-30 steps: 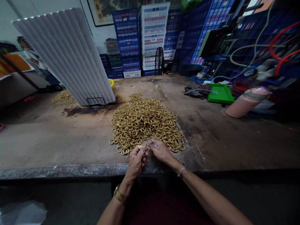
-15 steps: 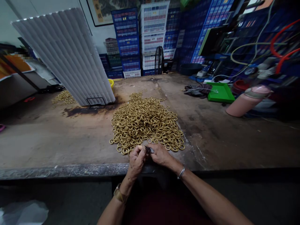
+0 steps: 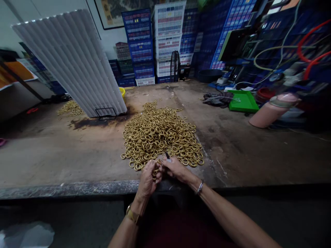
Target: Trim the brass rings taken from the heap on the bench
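Observation:
Brass-coloured rings [image 3: 160, 132] lie in a large heap on the brown table [image 3: 85, 155]. At the heap's near edge, my left hand [image 3: 149, 177] is curled round several rings, some showing between its fingers. My right hand [image 3: 177, 169] touches the left one's fingertips and grips a small tool [image 3: 168, 157] with a dark, narrow end pointing up toward the heap. The tool's exact kind is too small to tell.
A corrugated grey-white panel [image 3: 74, 62] leans in a black wire stand [image 3: 106, 113] at the left, beside a smaller ring pile [image 3: 69, 108]. At the right are a green tray [image 3: 243, 101] and a pink bottle [image 3: 271, 112]. Stacked crates [image 3: 168, 44] stand behind.
My left hand has turned and opened slightly, so rings now show in it. The tool in my right hand has tilted upward. A person at the far left is no longer visible.

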A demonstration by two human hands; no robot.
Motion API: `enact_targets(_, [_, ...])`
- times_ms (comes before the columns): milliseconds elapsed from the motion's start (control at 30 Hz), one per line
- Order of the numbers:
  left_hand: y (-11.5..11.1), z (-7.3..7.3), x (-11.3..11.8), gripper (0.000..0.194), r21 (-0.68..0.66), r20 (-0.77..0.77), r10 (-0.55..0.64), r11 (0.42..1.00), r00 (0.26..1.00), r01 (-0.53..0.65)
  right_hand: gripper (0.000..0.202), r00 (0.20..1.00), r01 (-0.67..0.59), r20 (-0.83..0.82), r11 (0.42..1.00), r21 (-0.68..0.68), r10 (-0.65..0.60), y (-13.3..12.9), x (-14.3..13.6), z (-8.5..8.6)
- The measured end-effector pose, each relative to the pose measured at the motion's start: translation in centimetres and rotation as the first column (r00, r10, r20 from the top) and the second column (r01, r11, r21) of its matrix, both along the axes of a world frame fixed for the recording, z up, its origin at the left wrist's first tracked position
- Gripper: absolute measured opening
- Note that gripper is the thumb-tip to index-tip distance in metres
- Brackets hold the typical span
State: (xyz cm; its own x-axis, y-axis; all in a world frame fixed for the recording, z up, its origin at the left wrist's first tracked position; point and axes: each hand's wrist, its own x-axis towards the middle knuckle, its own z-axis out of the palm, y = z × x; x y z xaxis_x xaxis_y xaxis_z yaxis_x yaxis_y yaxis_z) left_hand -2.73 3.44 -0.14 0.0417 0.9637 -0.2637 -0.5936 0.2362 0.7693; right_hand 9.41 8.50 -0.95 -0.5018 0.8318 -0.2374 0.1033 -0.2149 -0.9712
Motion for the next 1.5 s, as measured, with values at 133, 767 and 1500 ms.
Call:
enact_targets(133, [0.1,-0.3,-0.1,0.033,-0.040,-0.025,0.010,0.999,1.000,-0.011,0.018,0.995,0.025,-0.098,0.999,-0.030,-0.027,-0.2,-0.3,0.3])
enact_targets(767, [0.1,-1.3,0.2,0.032,-0.045,-0.102,0.093,0.994,0.990,-0.098,0.015,0.961,0.197,0.110,0.906,0.376,-0.254,0.0,-0.6,0.9])
enact_targets(1500, [-0.2,-1.7,0.9,0.028,0.043,-0.294,0.075,0.997,0.953,-0.065,0.026,0.955,0.283,-0.064,0.955,-0.089,-0.289,-0.5,-0.4,-0.5])
